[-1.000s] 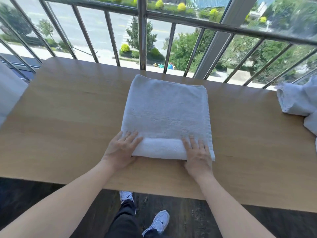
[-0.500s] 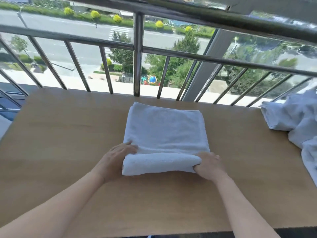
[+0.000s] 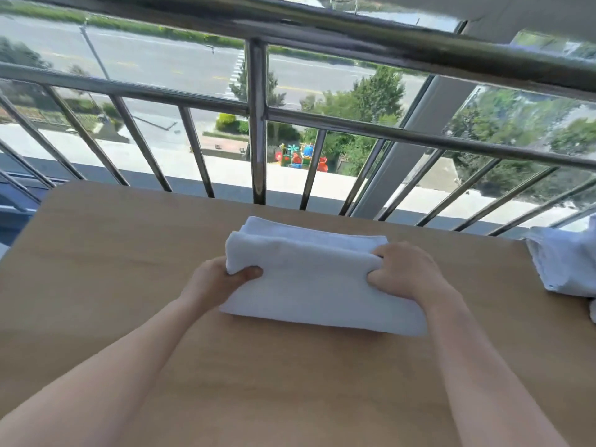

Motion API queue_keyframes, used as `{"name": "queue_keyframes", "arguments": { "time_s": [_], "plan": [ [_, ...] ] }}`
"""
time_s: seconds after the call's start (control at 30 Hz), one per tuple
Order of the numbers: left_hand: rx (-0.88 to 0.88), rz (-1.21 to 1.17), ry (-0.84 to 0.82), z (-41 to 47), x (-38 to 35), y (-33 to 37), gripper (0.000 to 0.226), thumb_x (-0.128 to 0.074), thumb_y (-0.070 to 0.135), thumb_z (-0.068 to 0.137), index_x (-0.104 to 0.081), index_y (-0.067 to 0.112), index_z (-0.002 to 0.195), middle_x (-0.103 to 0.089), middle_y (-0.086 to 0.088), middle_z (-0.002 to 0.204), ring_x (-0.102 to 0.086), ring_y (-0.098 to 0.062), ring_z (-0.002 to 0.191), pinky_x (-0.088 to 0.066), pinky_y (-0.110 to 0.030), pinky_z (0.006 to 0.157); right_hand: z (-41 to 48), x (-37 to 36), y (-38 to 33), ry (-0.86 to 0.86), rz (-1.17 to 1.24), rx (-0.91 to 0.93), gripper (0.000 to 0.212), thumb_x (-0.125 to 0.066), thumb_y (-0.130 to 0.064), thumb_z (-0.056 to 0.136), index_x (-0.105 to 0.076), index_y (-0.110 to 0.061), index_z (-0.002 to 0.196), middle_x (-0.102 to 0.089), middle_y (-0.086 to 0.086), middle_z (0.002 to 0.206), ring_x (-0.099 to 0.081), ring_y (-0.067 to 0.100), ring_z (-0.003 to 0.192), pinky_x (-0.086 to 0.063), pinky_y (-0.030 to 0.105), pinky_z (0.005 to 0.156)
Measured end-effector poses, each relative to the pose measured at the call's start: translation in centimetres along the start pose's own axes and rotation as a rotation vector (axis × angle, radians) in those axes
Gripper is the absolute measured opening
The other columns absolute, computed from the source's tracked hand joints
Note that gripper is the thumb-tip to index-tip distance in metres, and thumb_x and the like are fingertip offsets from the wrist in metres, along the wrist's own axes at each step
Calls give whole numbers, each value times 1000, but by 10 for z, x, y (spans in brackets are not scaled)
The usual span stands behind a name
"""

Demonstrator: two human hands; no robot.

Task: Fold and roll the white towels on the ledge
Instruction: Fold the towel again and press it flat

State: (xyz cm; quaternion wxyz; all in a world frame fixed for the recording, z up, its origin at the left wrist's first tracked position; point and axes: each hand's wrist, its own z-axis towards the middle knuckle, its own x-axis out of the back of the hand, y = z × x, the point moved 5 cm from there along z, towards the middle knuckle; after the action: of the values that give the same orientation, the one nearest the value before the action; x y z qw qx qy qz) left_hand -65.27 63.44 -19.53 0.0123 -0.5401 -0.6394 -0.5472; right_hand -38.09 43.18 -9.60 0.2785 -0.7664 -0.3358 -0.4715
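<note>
Left hand (image 3: 222, 279) grips the left end of one white towel (image 3: 316, 285), thumb on its near face; right hand (image 3: 403, 272) grips the right end. This partly rolled towel lies centred on the worktop (image 3: 129, 253), close to the railing (image 3: 256, 124). More white towels (image 3: 561, 262), their number unclear, lie heaped at the right edge.

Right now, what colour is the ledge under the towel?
Light tan with a faint wood grain; the head view shows the ledge best, around the towel.
</note>
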Motion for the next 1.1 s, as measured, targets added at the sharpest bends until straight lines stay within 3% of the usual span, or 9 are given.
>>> {"name": "queue_keyframes", "arguments": {
  "time_s": [0.2,0.3,0.4,0.63,0.77,0.87,0.97,1.03,1.1],
  "plan": [
    [116,-23,38,34,6,12,56,-47,96,57,-67,45,69,-63,22,68,-57,7,70,-39,-23,56,57,18,-6,174,-72,2,16,-46,-33,68,-54,-27,80,-58,-1,82,-51,29,82,-39,34,74],
    [163,-31,36,47,5,13,60,-46,97,58,-68,44,73,-66,19,73,-60,1,71,-40,-25,57,82,13,-11,242,-189,-9,27,-45,-33,73,-61,-29,94,-67,7,93,-49,29,83,-34,38,85],
    [250,-23,58,56,4,12,68,-49,97,54,-72,37,74,-69,13,74,-64,-10,73,-42,-31,58,97,-4,-13,262,-230,-45,35,-46,-30,76,-64,-27,105,-66,8,101,-51,29,103,-28,42,92],
    [264,170,283,62,2,19,79,-36,102,56,-65,28,60,-61,8,61,-55,-11,58,-33,-27,50,109,-38,-2,338,-31,-101,5,-46,-25,77,-48,-20,77,-70,10,94,-59,32,89,-36,39,85],
    [221,258,383,58,1,21,81,-31,103,57,-60,29,70,-59,11,65,-58,-19,65,-38,-30,57,115,-39,0,385,-21,-126,6,-48,-25,79,-50,-19,76,-69,10,89,-50,31,78,-35,38,77],
    [139,254,468,54,7,28,71,-53,89,69,-53,31,108,-61,10,92,-57,-22,89,-44,-38,77,118,-41,1,383,-39,-134,6,-46,-26,80,-46,-21,77,-69,9,89,-44,28,75,-34,39,77],
    [-221,257,622,41,1,66,59,-62,57,86,-46,26,134,-50,-1,140,-44,-26,131,-39,-47,104,123,-44,-2,266,-88,-114,9,-40,-27,83,-44,-22,88,-67,6,102,-56,30,91,-36,42,85],
    [-421,335,492,35,-28,100,53,-51,51,93,-49,24,138,-42,-1,154,-34,-24,145,-28,-43,115,123,-43,-3,198,-118,-126,22,-37,-26,85,-48,-21,103,-61,5,113,-54,29,104,-34,44,90],
    [-443,440,228,34,-67,120,62,-30,59,96,-36,31,151,-25,4,165,-14,-21,154,-10,-40,124,120,-38,-5,188,-134,-154,32,-37,-24,86,-48,-20,117,-54,5,121,-49,28,114,-31,45,98]
  ]
}}
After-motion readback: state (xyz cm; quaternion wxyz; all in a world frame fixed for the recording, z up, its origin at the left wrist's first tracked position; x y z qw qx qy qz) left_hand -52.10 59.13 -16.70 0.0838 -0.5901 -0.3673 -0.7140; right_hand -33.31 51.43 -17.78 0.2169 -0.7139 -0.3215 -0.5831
